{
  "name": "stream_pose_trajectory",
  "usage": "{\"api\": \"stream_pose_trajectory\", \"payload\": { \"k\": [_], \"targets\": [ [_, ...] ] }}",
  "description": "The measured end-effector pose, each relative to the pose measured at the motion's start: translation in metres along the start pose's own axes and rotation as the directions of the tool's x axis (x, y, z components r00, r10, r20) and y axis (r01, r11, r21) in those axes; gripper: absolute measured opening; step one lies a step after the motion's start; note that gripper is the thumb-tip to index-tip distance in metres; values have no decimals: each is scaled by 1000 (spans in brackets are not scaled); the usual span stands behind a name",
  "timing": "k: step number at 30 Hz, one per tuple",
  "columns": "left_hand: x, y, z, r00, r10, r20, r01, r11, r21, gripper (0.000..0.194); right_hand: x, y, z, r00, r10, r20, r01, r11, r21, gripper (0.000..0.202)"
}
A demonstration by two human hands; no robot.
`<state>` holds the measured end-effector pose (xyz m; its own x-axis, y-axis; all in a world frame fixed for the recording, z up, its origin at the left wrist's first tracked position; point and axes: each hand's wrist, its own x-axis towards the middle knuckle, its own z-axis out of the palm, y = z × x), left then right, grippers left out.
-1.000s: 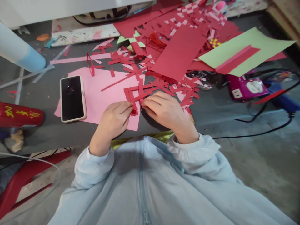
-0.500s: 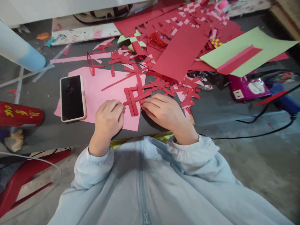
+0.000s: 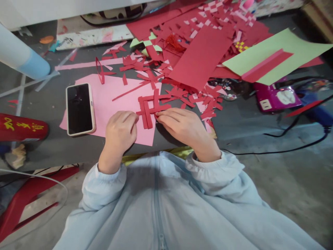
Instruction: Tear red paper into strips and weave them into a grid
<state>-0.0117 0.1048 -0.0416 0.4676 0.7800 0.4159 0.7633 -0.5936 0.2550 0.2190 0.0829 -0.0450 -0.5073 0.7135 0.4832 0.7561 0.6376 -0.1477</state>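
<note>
Several red paper strips (image 3: 147, 114) cross over one another in a woven piece on a sheet of pink paper (image 3: 104, 91). My left hand (image 3: 121, 130) rests on the pink sheet, its fingers curled and closed at the left end of a crossing strip. On the other side, my right hand (image 3: 179, 125) pinches a red strip at the lower right of the weave with thumb and fingertips. Its fingers cover part of that strip. The woven piece lies between both hands, close to the fingertips.
A phone (image 3: 80, 109) lies left on the pink sheet. Red scraps and a red card (image 3: 201, 57) pile up behind. Right are a green card (image 3: 275, 57), a purple box (image 3: 278, 97) and black cords. A red can (image 3: 23, 126) and a white-blue bottle (image 3: 28, 57) stand left.
The upright strip at the weave's right has shifted down and straightened. My right hand has lowered slightly at the fingers; my left hand has stayed nearly still.
</note>
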Motion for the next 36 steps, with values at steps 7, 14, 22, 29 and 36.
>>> {"api": "stream_pose_trajectory", "payload": {
  "k": [7,14,22,29,36],
  "targets": [
    [1,1,-1,1000,-2,17,2,1000,-6,25,0,0,0,1000,1,8,-1,1000,22,21],
    [1,2,-1,998,-29,51,29,999,16,25,3,3,-1,999,37,31,-36,998,-43,21],
    [3,2,-3,996,-3,94,3,1000,1,28,8,2,0,1000,6,22,-4,997,-82,20],
    [2,3,-2,997,1,77,-3,1000,26,25,12,6,-10,997,77,0,-77,994,81,22],
    [2,1,0,999,30,43,-31,999,13,25,43,21,-21,931,337,139,-340,940,-2,19]
  ]
}}
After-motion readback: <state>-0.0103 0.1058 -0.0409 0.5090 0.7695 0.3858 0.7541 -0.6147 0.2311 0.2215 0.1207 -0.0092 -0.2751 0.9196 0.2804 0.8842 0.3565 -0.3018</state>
